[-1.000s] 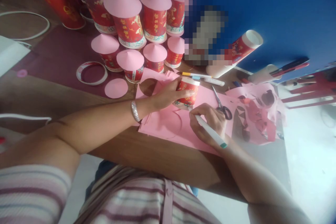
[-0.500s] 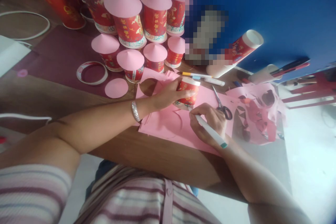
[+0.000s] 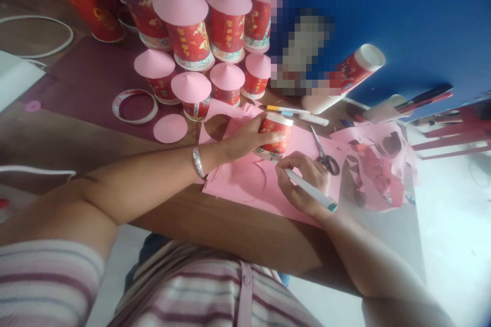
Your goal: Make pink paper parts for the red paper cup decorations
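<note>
The left hand (image 3: 247,140) is closed around a small red paper cup (image 3: 273,142), its fingers across the printed side. The cup is tilted, with its pale rim on the far side and a white band with green drawing at the near end; whether it rests on the paper below cannot be told. The right hand (image 3: 305,181) grips a white marker (image 3: 311,190) with a green end, its tip at the cup's near edge; whether it touches is too small to tell.

Beneath both hands lie pink paper sheets (image 3: 240,181) on the wooden bench (image 3: 230,225). Just right of the cup are black-handled scissors (image 3: 332,164), slightly open, with pink paper scraps (image 3: 387,184) farther right. Beyond the cup lie an orange-ended marker (image 3: 282,109) and a capped white marker (image 3: 313,119).

To the far left, four small cone-topped cups (image 3: 191,87) stand in front of larger cone-topped cups (image 3: 187,43). Left of the paper sheets are a pink disc (image 3: 171,129) and a white ring (image 3: 154,111) with red print.
</note>
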The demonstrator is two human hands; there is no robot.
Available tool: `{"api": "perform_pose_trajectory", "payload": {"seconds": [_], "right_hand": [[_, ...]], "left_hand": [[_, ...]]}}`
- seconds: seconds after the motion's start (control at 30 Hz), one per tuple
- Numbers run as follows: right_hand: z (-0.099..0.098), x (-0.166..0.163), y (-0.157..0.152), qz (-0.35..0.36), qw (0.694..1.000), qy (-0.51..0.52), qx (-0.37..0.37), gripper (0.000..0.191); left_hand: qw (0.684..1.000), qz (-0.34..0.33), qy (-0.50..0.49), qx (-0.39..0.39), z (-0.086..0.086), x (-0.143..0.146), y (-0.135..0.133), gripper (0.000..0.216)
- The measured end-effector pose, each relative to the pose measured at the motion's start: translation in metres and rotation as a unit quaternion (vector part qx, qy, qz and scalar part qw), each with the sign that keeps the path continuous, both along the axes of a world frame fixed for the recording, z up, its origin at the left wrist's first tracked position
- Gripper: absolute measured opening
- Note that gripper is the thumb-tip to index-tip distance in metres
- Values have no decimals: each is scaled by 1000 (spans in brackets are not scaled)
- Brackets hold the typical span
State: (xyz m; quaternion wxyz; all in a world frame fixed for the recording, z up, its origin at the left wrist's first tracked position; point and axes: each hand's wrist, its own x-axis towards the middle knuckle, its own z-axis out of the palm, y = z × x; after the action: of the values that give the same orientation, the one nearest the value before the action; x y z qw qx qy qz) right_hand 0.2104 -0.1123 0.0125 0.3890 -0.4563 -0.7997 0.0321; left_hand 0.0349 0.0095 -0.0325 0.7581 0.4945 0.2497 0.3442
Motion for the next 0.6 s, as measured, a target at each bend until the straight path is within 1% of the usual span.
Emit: {"api": "perform_pose_trajectory", "payload": {"seconds": [0.17, 0.37, 0.6], "right_hand": [[-1, 2, -1, -27, 999, -5, -34, 12], [2, 4, 0, -25, 998, 12, -64, 12], [0, 6, 0, -39, 997, -1, -59, 12]], "left_hand": [[1000, 4, 5, 6, -1, 0, 0, 63], [1000, 3, 5, 11, 0, 0, 0, 63], [1000, 3, 2, 12, 2, 1, 0, 64]]}}
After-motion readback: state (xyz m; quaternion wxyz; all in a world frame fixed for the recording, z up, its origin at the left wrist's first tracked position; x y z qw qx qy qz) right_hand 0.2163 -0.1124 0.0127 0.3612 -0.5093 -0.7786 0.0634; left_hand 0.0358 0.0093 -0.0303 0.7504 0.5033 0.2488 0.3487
